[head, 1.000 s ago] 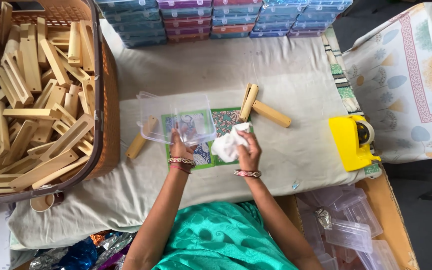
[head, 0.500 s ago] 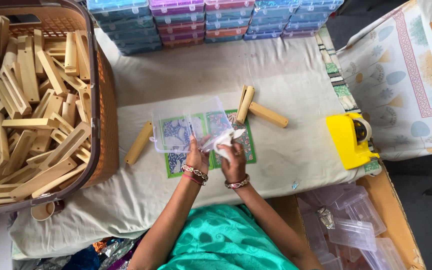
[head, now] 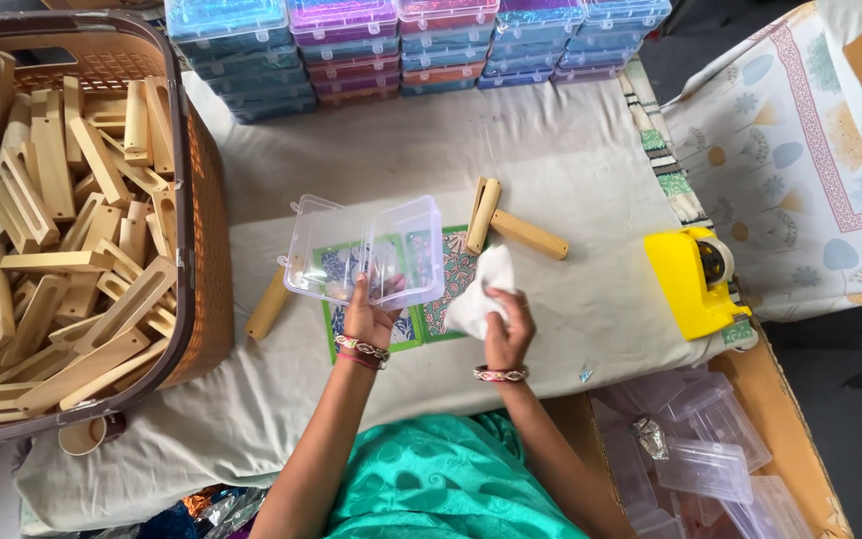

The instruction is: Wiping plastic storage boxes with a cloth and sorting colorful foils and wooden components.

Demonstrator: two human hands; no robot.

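Left hand grips open clear plastic box, lid hinged wide, held above patterned green card on cloth-covered table. Right hand pinches crumpled white cloth just right of box. Basket of wooden pieces far left. Yellow tape dispenser right.

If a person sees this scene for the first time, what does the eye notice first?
At the centre, the left hand holds an open clear plastic box and the right hand grips a white cloth. At the left, a brown basket brims with wooden pieces; a yellow tape dispenser lies at the right.
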